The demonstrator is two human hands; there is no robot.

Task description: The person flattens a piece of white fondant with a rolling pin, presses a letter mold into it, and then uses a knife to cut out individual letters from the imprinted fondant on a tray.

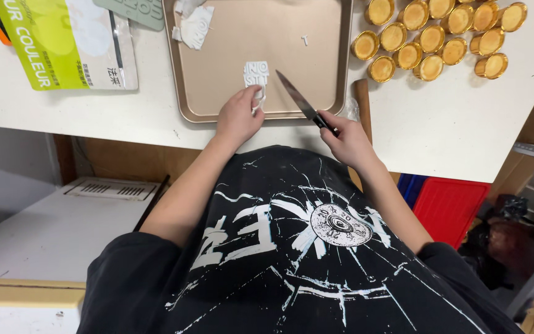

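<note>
A gold baking tray (329,37) lies on the white table (440,130). On it sit white cut-out dough letters (256,73) near the front, with more white dough scraps (194,25) at its far left corner. My left hand (239,114) rests at the tray's front edge, fingers pinching a small white dough piece just below the letters. In my right hand (347,139) is a kitchen knife (298,96), held by its dark handle. Its blade points up and left over the tray, close to the letters.
Several small gold tart tins (440,34) cluster at the table's far right. A green and white bag (69,40) lies at the left. A wooden rolling pin (361,99) sits beside the tray. A red bin (452,207) stands below the table, right.
</note>
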